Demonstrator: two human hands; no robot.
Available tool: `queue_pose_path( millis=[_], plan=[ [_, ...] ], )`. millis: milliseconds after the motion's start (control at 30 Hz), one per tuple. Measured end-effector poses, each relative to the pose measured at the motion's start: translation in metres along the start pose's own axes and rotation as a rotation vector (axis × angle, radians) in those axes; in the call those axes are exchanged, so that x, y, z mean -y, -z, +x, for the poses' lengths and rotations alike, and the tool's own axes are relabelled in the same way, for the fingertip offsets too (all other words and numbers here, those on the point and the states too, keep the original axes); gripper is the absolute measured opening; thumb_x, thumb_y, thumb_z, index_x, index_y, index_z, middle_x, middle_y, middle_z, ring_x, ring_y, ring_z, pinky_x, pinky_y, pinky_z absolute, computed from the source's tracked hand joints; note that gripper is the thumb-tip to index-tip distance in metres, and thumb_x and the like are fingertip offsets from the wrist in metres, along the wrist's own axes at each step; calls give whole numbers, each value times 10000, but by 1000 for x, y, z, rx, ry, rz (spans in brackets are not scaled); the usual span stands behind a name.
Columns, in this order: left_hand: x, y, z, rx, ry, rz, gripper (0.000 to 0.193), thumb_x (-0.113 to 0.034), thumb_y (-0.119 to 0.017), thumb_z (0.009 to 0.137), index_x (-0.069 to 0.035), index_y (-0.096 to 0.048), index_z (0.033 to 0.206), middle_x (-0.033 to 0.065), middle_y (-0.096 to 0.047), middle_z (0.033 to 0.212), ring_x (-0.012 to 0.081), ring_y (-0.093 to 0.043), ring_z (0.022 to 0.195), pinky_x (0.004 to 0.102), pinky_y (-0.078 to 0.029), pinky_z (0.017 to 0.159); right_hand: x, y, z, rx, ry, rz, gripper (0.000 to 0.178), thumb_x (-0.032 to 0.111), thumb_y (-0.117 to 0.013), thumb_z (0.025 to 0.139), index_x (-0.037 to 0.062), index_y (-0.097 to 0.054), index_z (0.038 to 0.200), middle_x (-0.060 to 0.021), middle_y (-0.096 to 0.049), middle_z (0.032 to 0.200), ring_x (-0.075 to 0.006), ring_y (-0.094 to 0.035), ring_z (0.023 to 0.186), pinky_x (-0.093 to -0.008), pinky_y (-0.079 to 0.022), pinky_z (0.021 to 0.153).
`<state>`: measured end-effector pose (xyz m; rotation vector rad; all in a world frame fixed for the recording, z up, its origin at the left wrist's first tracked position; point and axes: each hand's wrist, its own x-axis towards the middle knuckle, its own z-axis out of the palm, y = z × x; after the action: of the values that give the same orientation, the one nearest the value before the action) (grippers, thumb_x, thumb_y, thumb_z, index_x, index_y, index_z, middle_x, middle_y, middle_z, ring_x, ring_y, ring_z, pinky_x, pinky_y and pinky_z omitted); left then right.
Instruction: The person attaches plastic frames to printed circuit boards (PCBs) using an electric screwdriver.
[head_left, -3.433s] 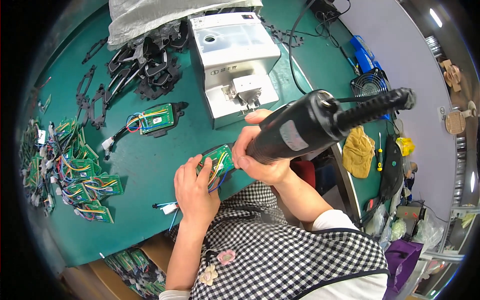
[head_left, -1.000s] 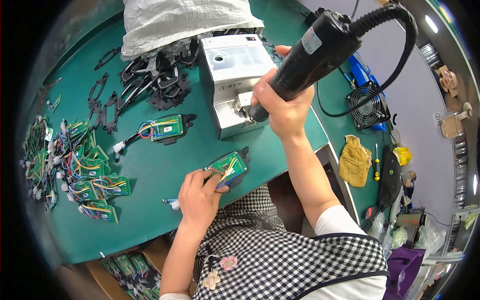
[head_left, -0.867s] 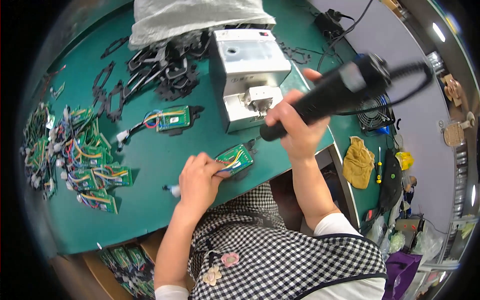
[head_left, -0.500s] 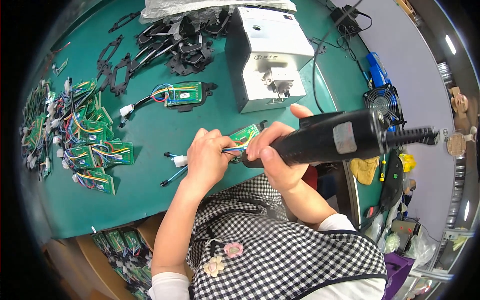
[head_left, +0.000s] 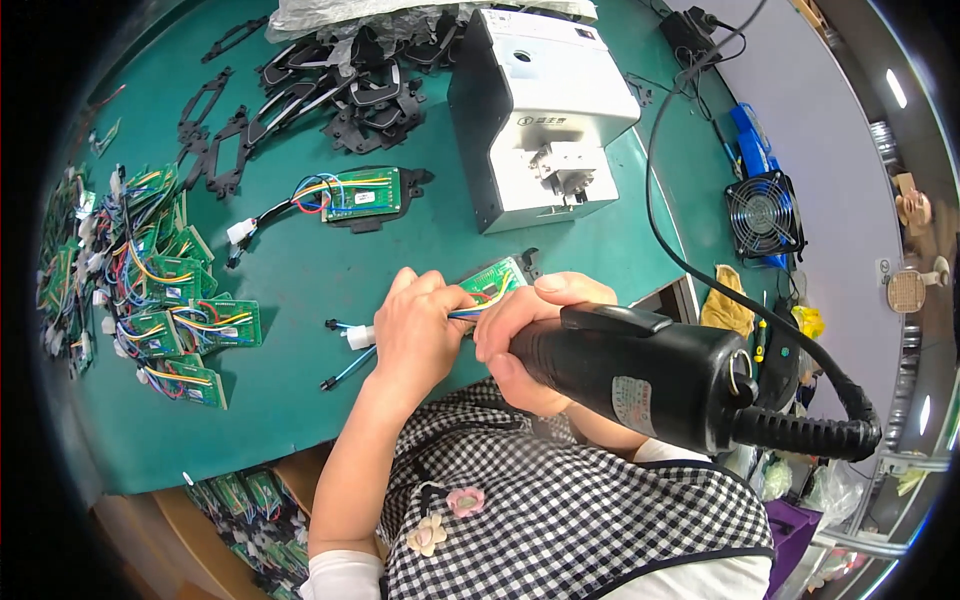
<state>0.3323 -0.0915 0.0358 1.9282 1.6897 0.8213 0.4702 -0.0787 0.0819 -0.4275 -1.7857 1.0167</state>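
My right hand (head_left: 530,330) is wrapped round a black electric screwdriver (head_left: 640,385), its rear end tilted toward the lower right; its tip is hidden. Just left of it, my left hand (head_left: 415,325) pinches the coloured wires of a green circuit board (head_left: 497,280), which my fingers partly cover. Past my left hand, the wires end in a white connector (head_left: 360,337) and small black plugs (head_left: 330,383). A dark tab (head_left: 530,262) sticks out at the board's far corner. Further off lies another wired board (head_left: 365,197) on a black plastic frame (head_left: 412,184).
A white and black machine (head_left: 550,120) stands at the back. Many wired boards (head_left: 170,280) are heaped at the left, black plastic frames (head_left: 230,150) behind them. A small fan (head_left: 763,215) sits at the right. The screwdriver's cord (head_left: 690,265) loops there. Below the table edge is a box of boards (head_left: 250,500).
The screwdriver's rear end has swung down toward me, and my right hand has turned with it. Its cord now arcs across the right side. My left hand stays on the wires.
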Motion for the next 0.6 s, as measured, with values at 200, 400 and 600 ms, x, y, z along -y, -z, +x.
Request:
queue_pose_path(
  millis=[200, 400, 600],
  plan=[
    [-1, -2, 0, -33, -5, -38, 92, -135, -718, 614, -117, -667, 688, 11, -515, 632, 208, -488, 683, 336, -432, 534, 11, 13, -2, 11, -123, 61, 689, 20, -565, 795, 133, -104, 1294, -93, -546, 702, -206, -565, 640, -367, -491, 661],
    [-1, 0, 0, -26, -14, -35, 104, -135, -723, 611, -122, -670, 700, 7, -514, 634, 203, -488, 684, 330, -433, 532, 8, 9, -4, -37, -120, 102, 654, 41, -567, 806, 127, -110, 1266, -93, -545, 704, -210, -577, 667, -378, -490, 679],
    [1, -2, -1, -39, -12, -31, 98, -139, -720, 619, -121, -670, 701, 10, -511, 633, 206, -487, 687, 331, -433, 534, 5, 6, -2, -78, -71, 115, 663, 55, -572, 813, 114, -98, 1272, -91, -537, 701, -204, -568, 648, -386, -489, 681]
  ],
)
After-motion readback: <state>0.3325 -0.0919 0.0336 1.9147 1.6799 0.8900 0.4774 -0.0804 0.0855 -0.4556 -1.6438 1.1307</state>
